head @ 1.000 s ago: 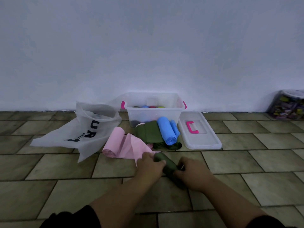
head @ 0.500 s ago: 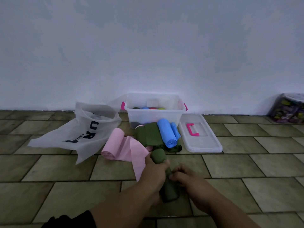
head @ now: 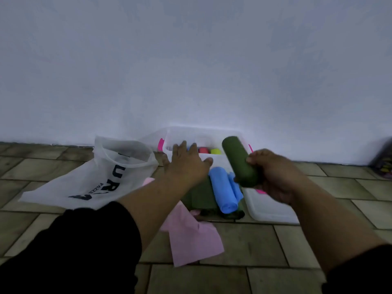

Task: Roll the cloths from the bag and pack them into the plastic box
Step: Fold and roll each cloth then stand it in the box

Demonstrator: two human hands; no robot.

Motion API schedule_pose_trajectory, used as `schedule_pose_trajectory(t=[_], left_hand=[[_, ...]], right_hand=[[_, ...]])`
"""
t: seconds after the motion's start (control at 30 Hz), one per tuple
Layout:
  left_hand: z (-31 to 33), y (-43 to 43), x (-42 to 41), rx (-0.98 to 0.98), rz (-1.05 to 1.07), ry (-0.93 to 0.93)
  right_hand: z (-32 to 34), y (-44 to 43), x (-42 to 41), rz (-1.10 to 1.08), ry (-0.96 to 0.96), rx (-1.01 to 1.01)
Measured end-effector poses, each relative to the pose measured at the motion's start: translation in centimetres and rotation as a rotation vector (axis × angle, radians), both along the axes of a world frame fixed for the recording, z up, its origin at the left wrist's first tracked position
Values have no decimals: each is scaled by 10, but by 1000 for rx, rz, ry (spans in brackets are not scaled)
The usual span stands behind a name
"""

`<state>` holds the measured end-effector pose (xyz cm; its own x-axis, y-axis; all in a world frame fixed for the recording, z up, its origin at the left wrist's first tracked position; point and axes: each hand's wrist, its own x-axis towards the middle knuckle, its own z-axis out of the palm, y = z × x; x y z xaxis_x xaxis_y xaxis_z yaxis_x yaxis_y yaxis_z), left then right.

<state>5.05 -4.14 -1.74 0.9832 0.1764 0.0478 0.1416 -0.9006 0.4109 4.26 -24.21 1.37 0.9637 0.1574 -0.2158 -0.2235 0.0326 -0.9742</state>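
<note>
My right hand [head: 273, 177] grips a rolled dark green cloth [head: 238, 161] and holds it up in front of the clear plastic box [head: 203, 134] by the wall. Red and yellow rolls [head: 209, 150] show inside the box. My left hand [head: 186, 164] reaches forward with fingers spread, over the box's near edge. On the floor lie a blue rolled cloth [head: 222, 192], a flat green cloth [head: 201, 198] and a loose pink cloth [head: 191, 236]. The white bag [head: 101, 177] lies open to the left.
The box's clear lid [head: 269, 209] with a pink handle lies on the tiled floor to the right of the cloths, partly behind my right hand. A dark container with colourful contents [head: 384, 162] stands at the far right by the wall.
The green roll was on the floor under both hands; my right hand has lifted it toward the box. My left hand let go and reached forward. The view moved closer.
</note>
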Motion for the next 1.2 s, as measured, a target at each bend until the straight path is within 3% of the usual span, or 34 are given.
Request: schedule_pose_trajectory(t=[0.1, 0.2, 0.3, 0.4, 0.53, 0.77, 0.97, 1.2], left_hand=[[-5, 12, 31, 90, 17, 99], [-19, 16, 44, 149, -11, 150], [-33, 20, 49, 167, -21, 131], [-38, 23, 52, 169, -20, 125], [-39, 21, 54, 182, -20, 139], [-36, 18, 49, 191, -4, 141], [-35, 17, 49, 182, -6, 155], [-36, 21, 49, 173, -20, 144]], right_hand=[[16, 10, 59, -90, -142, -251], [16, 30, 111, -65, -265, -726], [6, 54, 145, 151, -302, -1286], [-6, 74, 159, 395, -240, -1587], [-27, 83, 170, 463, -85, -1637], [-14, 86, 173, 539, -136, -1811], [-25, 75, 178, 527, -99, -1635], [-29, 75, 179, 524, -94, -1562]])
